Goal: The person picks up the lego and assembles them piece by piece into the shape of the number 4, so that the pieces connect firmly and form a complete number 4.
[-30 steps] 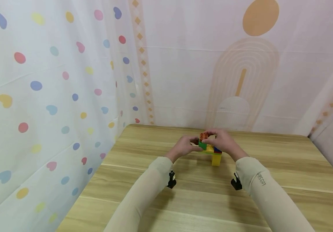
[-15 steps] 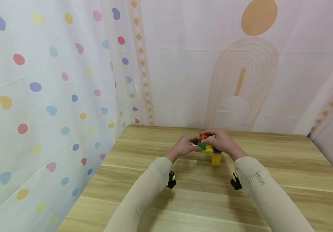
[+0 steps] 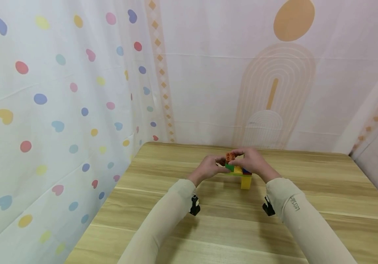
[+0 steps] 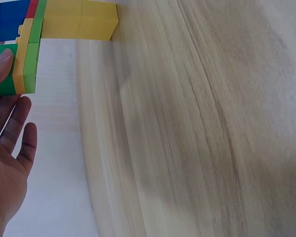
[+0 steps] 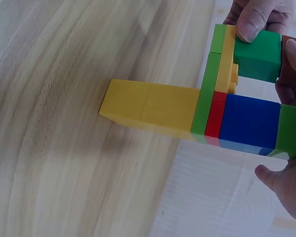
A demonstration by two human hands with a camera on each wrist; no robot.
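Observation:
A toy brick structure stands on the wooden table [image 3: 175, 154], raised on a yellow brick column [image 5: 150, 106]. Across the column lies a lime green layer [image 5: 207, 98] with a flat orange-yellow brick [image 5: 225, 59] over it. My left hand [image 3: 207, 168] pinches a green brick [image 5: 259, 57] at one end of that layer, thumb on its side. An orange-red brick [image 3: 230, 157] tops the green one, and my right hand [image 3: 252, 161] pinches it between thumb and fingers. Beside them a red brick [image 5: 216, 118], a blue brick [image 5: 249, 123] and another green brick [image 5: 289, 129] form a second stack.
A white curtain with coloured dots [image 3: 77, 91] hangs along the left. Behind the table's far edge is a pale cloth with an arch pattern [image 3: 274, 73]. Black wrist devices [image 3: 194, 205] sit under both sleeves.

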